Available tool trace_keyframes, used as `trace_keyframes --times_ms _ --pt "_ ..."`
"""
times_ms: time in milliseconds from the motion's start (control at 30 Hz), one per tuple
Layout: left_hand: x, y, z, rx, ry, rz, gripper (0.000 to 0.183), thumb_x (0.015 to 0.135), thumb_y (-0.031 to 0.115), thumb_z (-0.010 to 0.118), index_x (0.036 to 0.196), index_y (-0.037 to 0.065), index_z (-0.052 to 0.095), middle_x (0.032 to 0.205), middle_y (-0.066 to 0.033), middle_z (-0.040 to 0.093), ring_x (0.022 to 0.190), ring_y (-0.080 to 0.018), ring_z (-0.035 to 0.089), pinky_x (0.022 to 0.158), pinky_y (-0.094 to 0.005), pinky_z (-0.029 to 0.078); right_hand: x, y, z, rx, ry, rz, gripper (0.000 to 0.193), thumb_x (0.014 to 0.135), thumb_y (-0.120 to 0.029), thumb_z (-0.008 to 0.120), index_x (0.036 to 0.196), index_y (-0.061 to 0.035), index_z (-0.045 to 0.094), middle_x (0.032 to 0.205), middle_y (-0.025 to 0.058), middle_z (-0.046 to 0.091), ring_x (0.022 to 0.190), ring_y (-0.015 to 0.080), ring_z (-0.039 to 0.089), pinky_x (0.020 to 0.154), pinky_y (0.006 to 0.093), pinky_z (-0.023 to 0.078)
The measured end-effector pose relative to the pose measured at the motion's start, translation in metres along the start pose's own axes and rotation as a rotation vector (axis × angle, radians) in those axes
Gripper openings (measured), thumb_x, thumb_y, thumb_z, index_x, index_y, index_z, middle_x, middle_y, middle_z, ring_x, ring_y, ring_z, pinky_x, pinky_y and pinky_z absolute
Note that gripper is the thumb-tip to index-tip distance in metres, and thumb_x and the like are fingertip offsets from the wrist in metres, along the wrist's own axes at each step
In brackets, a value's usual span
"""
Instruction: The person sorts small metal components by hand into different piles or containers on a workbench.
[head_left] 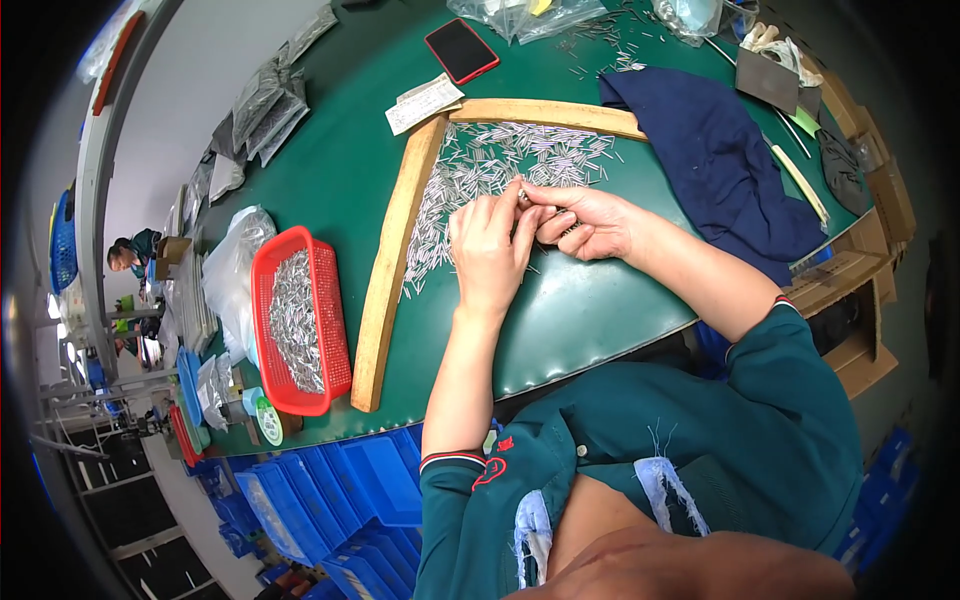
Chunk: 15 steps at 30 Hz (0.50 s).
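Observation:
My left hand (488,240) and my right hand (592,222) meet fingertip to fingertip over the green table. Both are closed in a pinch around a small silvery metal piece (522,196), mostly covered by the fingers. The curled lower fingers of my right hand may hold more pins; that is too small to tell. Just beyond my hands spreads a loose layer of thin metal pins (480,160). Two wooden bars, one on the left (385,290) and one at the far side (550,112), join at a corner and border the pins.
Left of the bars stands a red plastic basket (335,345) with metal pieces inside. Dark blue cloth (705,150) lies at the right. A phone (461,50) and paper slips (424,104) rest at the back. Blue bins (380,480) sit below the table's front edge.

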<state>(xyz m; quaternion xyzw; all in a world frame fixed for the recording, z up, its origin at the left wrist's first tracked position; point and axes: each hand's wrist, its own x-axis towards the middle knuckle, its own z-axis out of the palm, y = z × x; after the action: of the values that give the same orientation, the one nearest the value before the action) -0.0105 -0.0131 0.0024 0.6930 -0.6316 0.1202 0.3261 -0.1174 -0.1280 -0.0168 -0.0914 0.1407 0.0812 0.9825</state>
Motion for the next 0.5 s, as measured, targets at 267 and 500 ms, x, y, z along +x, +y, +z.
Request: trace_keyframes --times_ms 267,500 --pt "0.0007 0.0002 -0.0012 0.013 0.014 -0.009 0.033 0.072 0.018 0.064 0.102 0.005 0.058 0.072 -0.0038 0.052 0.071 -0.0188 0.051 0.072 -0.0325 0.037 0.0008 -0.0016 -0.0001 -0.003 -0.029 0.018 0.019 0.086 -0.028 0.052 0.085 -0.0095 0.051 0.068 -0.0058 0.042 0.047 -0.0024 0.034 0.029 0.0099 0.020" --pt "-0.0013 -0.0016 0.0007 -0.026 0.092 -0.002 0.029 0.075 0.017 0.061 0.102 0.007 0.058 0.072 -0.0059 0.053 0.070 -0.0218 0.052 0.067 -0.0344 0.037 0.0030 -0.0026 -0.0036 0.016 -0.035 0.025 0.018 0.087 -0.028 0.051 0.085 -0.0097 0.050 0.067 -0.0046 0.044 0.048 -0.0011 0.036 0.029 0.0104 0.020"
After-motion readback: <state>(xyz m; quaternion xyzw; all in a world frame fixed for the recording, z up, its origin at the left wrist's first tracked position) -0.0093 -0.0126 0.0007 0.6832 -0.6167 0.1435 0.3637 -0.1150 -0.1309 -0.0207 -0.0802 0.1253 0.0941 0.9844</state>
